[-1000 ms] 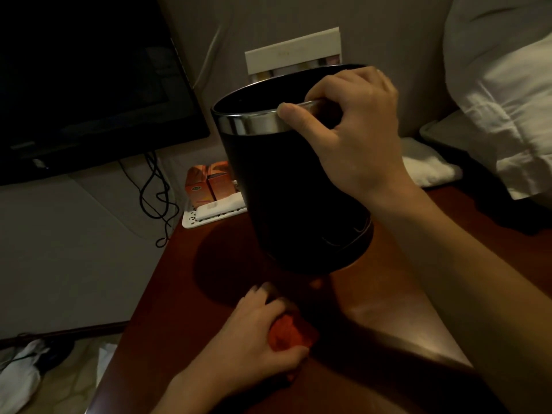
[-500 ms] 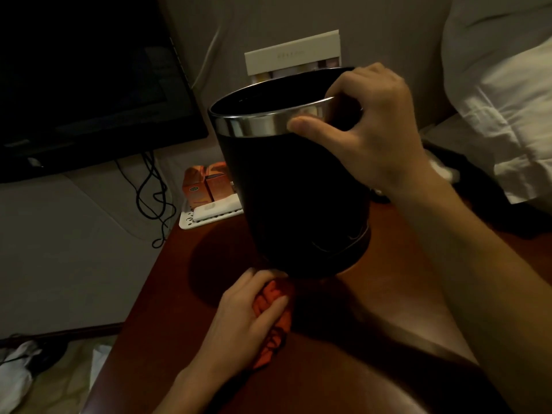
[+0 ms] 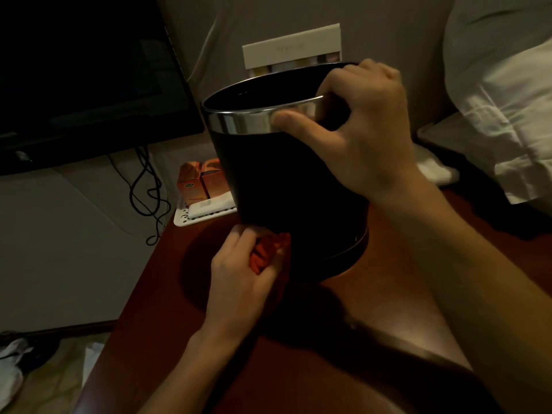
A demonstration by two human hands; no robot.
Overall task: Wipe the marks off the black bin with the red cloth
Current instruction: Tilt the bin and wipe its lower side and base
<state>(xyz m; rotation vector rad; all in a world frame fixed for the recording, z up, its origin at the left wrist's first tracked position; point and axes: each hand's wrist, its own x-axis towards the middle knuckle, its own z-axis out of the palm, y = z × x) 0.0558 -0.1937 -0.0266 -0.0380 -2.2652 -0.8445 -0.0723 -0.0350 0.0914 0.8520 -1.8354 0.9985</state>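
The black bin (image 3: 286,186), with a shiny metal band around its rim, stands tilted on the reddish-brown table (image 3: 167,309). My right hand (image 3: 361,135) grips the rim, thumb on the metal band and fingers inside. My left hand (image 3: 242,273) holds the bunched red cloth (image 3: 265,252) against the bin's lower left side, close to its base. Marks on the bin are too dark to make out.
A white tray (image 3: 206,215) with orange boxes (image 3: 198,182) sits behind the bin at the table's back left corner. A dark screen (image 3: 83,76) and hanging cables (image 3: 148,189) are at left. White pillows (image 3: 504,115) lie at right. The table's left edge drops to the floor.
My left hand has lifted the red cloth from the table surface up and away to the bin's lower side. My right hand shifted slightly right along the rim.
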